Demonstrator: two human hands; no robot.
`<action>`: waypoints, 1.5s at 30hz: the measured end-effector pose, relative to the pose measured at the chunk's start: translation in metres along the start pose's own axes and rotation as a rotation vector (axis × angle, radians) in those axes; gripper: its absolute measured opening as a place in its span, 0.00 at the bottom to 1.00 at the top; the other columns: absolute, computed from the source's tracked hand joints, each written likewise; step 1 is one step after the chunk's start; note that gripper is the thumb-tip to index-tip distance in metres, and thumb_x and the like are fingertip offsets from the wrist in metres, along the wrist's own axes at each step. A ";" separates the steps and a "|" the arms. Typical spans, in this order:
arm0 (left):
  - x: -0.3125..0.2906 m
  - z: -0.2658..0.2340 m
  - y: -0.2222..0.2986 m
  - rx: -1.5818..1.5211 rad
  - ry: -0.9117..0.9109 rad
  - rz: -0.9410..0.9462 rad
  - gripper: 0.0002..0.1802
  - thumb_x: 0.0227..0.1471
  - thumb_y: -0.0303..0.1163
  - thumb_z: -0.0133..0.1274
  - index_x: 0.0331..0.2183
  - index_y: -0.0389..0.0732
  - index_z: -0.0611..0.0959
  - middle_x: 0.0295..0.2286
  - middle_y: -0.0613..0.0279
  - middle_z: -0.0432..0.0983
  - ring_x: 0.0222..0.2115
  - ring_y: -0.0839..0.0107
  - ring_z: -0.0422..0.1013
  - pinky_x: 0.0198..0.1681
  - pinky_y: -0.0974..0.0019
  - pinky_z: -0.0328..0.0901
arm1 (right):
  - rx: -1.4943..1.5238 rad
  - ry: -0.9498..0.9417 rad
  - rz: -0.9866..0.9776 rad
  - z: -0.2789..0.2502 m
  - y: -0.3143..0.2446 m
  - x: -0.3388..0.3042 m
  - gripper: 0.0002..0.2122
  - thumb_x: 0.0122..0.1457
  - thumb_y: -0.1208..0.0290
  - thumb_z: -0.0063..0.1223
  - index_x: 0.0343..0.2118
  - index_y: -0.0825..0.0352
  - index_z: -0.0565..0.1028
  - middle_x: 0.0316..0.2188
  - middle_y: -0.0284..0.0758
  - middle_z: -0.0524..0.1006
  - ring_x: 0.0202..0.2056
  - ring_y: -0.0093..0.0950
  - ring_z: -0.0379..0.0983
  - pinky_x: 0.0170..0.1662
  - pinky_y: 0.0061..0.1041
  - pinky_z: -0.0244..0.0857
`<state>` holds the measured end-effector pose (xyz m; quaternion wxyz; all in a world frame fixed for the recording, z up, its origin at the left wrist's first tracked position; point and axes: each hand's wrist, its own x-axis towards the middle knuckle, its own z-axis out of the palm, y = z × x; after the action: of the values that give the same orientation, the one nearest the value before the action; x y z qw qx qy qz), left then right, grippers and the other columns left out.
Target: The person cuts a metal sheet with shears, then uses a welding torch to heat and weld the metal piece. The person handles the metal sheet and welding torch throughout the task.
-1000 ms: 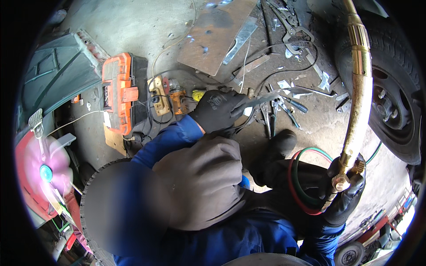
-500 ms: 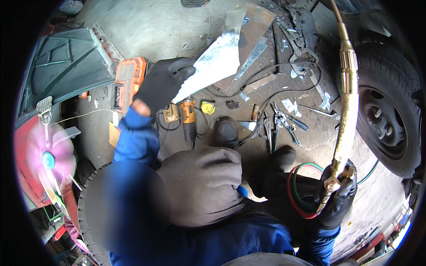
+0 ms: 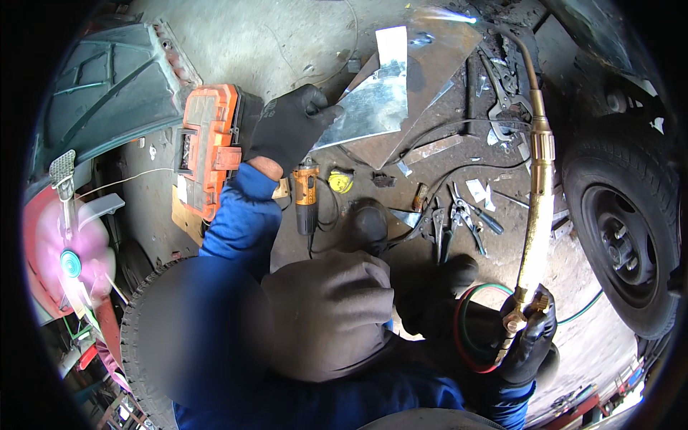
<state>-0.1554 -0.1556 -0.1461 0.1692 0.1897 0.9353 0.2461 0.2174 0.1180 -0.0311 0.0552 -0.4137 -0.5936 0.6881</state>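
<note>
Fingers (image 3: 327, 115) of the left hand (image 3: 288, 129) pinch the metal sheet (image 3: 376, 107) by its edge over the rusty plate (image 3: 448, 56); the right hand (image 3: 532, 344) grips the torch's base (image 3: 514, 321), presumably for distance from the flame (image 3: 451, 15).

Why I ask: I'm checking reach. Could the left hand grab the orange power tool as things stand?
Probably not: the left hand grips the metal sheet. Otherwise, the orange power tool lies close by, with nothing covering it.
</note>
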 end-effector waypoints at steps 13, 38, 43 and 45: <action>-0.038 -0.039 0.042 -0.111 0.177 0.129 0.20 0.65 0.33 0.58 0.56 0.40 0.81 0.39 0.58 0.83 0.33 0.72 0.77 0.36 0.66 0.71 | -0.066 -0.061 0.076 0.013 0.006 0.011 0.32 0.69 0.41 0.55 0.55 0.73 0.73 0.32 0.34 0.78 0.27 0.19 0.73 0.32 0.19 0.69; -0.059 0.068 0.089 -0.156 -0.134 0.867 0.25 0.64 0.31 0.54 0.60 0.32 0.76 0.68 0.45 0.63 0.60 0.56 0.71 0.62 0.62 0.69 | -0.078 -0.112 0.147 0.040 0.016 0.016 0.30 0.68 0.44 0.59 0.53 0.73 0.77 0.39 0.35 0.83 0.37 0.23 0.78 0.43 0.26 0.73; -0.061 0.066 0.088 0.031 -0.076 0.904 0.23 0.64 0.33 0.55 0.56 0.31 0.81 0.68 0.48 0.62 0.59 0.59 0.72 0.60 0.64 0.70 | -0.081 -0.123 0.178 0.041 0.010 0.017 0.30 0.68 0.44 0.60 0.53 0.74 0.77 0.39 0.36 0.83 0.38 0.23 0.79 0.44 0.26 0.74; -0.061 0.066 0.087 0.077 -0.055 0.909 0.23 0.64 0.34 0.56 0.56 0.32 0.81 0.68 0.49 0.63 0.58 0.60 0.73 0.59 0.64 0.71 | -0.083 -0.117 0.175 0.041 0.010 0.017 0.30 0.68 0.45 0.60 0.53 0.74 0.77 0.40 0.35 0.82 0.38 0.22 0.79 0.44 0.26 0.73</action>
<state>-0.0518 -0.0856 -0.1408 0.0616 0.5936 0.7606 0.2554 0.1840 0.0930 -0.0508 -0.0568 -0.4251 -0.5856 0.6879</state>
